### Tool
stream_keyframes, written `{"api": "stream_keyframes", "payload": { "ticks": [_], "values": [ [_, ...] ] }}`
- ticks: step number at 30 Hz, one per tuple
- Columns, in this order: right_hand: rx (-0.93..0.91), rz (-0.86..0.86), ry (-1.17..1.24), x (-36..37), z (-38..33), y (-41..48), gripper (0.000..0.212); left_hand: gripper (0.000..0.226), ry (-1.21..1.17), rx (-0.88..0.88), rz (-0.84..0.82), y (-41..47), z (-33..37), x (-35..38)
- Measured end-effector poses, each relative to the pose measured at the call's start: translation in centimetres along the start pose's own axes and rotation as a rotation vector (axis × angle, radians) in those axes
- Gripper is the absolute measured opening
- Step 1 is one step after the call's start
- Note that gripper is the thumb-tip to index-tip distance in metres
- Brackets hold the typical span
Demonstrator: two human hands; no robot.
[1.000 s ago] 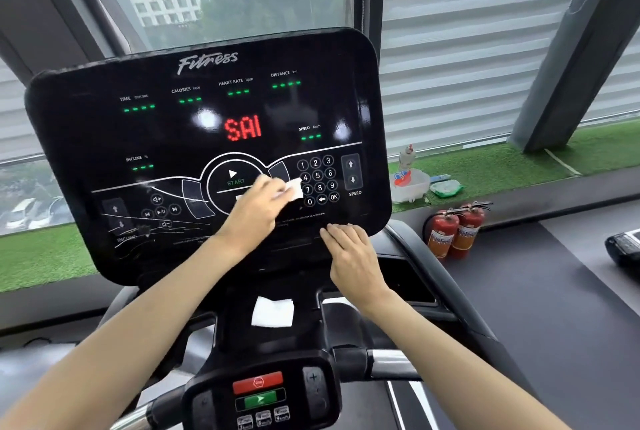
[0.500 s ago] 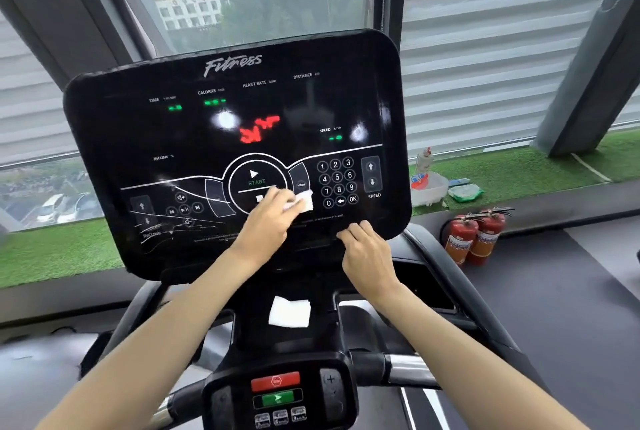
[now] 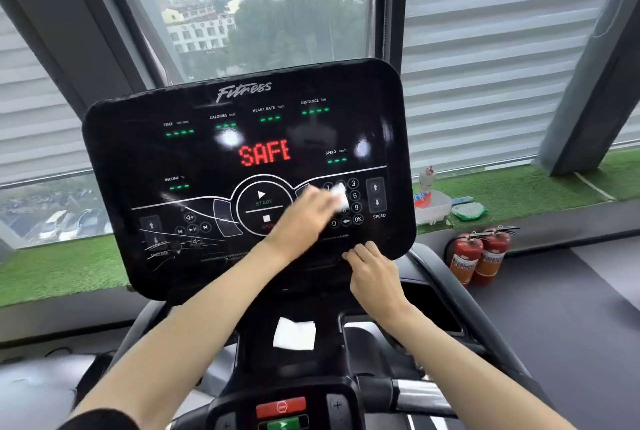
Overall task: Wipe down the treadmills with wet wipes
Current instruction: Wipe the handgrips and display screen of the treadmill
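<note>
- L hand (image 3: 304, 218): grip closed loosely on a wet wipe (image 3: 341, 197), fingers flat on it, pressing it to the console panel (image 3: 242, 166). Motion-blurred, so mid-stroke.
- Change vs 1 s ago: wipe was just R of the START ring (image 3: 264, 202); now it sits over the number keypad (image 3: 346, 202), covering its L and middle digits. Stroke has run L to R across the lower panel.
- R hand (image 3: 375, 273): grip holds nothing; fingertips (image 3: 356, 251) curled on the console's lower edge below the keypad, bracing it. Same spot as before.
- Display: red "SAFE" (image 3: 264, 154) above the START ring; read "SAI" 1 s ago. Probably flicker or scrolling, can't tell if a key got pressed.
- Spare wipe (image 3: 294, 332): folded white square lying flat on the ledge below the console, not in use.
- Below that: red stop button (image 3: 281, 407) on the handlebar pod.
- R of console, on the green sill: wipe pack (image 3: 467, 211), white tub (image 3: 433, 209); two fire extinguishers (image 3: 479, 256) on the floor beneath.
- Meaning for task: centre controls look covered, keypad in progress. Est. left: SPEED arrows (image 3: 376, 195), upper readouts, INCLINE side, rails, other machines. Early stage overall.
</note>
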State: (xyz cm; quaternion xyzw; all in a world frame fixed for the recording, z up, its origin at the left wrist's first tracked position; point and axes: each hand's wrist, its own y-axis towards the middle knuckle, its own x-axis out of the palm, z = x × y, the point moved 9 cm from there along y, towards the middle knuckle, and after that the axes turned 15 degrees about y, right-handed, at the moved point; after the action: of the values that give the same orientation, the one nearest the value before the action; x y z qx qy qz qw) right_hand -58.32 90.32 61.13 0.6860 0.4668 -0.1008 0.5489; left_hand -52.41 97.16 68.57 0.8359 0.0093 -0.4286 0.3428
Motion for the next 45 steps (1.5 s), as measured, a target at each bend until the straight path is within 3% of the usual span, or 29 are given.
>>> {"api": "stream_keyframes", "payload": {
  "ticks": [2,4,5,8,9,10,11,13,14,15,17,20,22,27,32,35,39,45],
  "values": [
    [-0.023,-0.006,0.009,0.1,0.1,-0.3,0.038,0.045,0.051,0.379,-0.140,-1.7,3.2,1.3],
    [-0.055,-0.022,0.022,0.1,0.1,-0.5,0.041,0.041,0.087,0.401,-0.143,-0.9,1.8,1.1],
    [-0.069,-0.027,0.027,0.0,0.0,-0.6,0.043,0.034,0.084,0.287,-0.112,0.2,0.2,0.5],
    [-0.087,-0.023,0.024,-0.5,-0.3,-0.9,0.044,0.037,-0.024,-0.291,0.091,2.5,-5.4,-2.0],
    [-0.087,-0.017,0.015,-0.7,-0.3,-1.1,0.043,0.038,-0.049,-0.390,0.097,2.4,-5.5,-1.8],
    [-0.081,-0.009,0.005,-0.8,-0.1,-1.3,0.043,0.039,-0.049,-0.361,0.066,2.6,-4.2,-1.0],
    [-0.071,-0.002,-0.003,-1.0,0.2,-1.5,0.044,0.038,-0.039,-0.189,-0.019,2.7,-1.5,0.5],
    [-0.051,0.002,-0.012,-1.2,0.7,-2.0,0.044,0.042,0.059,0.317,-0.129,1.2,4.3,2.1],
    [-0.044,0.001,-0.011,-1.3,0.9,-2.1,0.043,0.045,0.129,0.467,-0.134,0.7,5.1,2.3],
    [-0.039,-0.005,-0.002,-1.5,1.0,-2.2,0.044,0.046,0.154,0.491,-0.093,1.2,4.6,1.9],
    [-0.027,-0.029,0.025,-1.6,0.8,-2.3,0.048,0.045,0.109,0.263,0.023,3.8,1.7,0.5],
    [0.001,-0.074,0.063,-1.9,0.7,-2.1,0.053,0.037,-0.066,-0.338,0.090,6.8,-3.5,-1.4],
    [0.011,-0.100,0.080,-2.1,0.9,-2.1,0.048,0.032,-0.122,-0.422,0.026,8.0,-2.8,-0.9],
    [-0.006,-0.164,0.093,-2.2,1.4,-2.4,0.046,0.049,-0.003,0.202,0.049,7.6,5.4,1.5],
    [-0.030,-0.152,0.110,-2.1,1.4,-2.0,0.043,0.051,-0.019,0.437,-0.059,4.8,8.1,3.0],
    [-0.051,-0.120,0.106,-2.3,1.4,-1.9,0.040,0.051,0.010,0.464,-0.104,3.8,8.5,3.5],
    [-0.038,-0.052,0.093,-2.4,1.2,-2.1,0.036,0.034,-0.009,0.468,-0.119,1.9,8.7,2.9],
    [0.100,0.042,0.023,-2.3,0.5,-2.0,0.041,0.031,-0.045,0.369,-0.130,-2.7,4.9,1.7]
  ]
}}
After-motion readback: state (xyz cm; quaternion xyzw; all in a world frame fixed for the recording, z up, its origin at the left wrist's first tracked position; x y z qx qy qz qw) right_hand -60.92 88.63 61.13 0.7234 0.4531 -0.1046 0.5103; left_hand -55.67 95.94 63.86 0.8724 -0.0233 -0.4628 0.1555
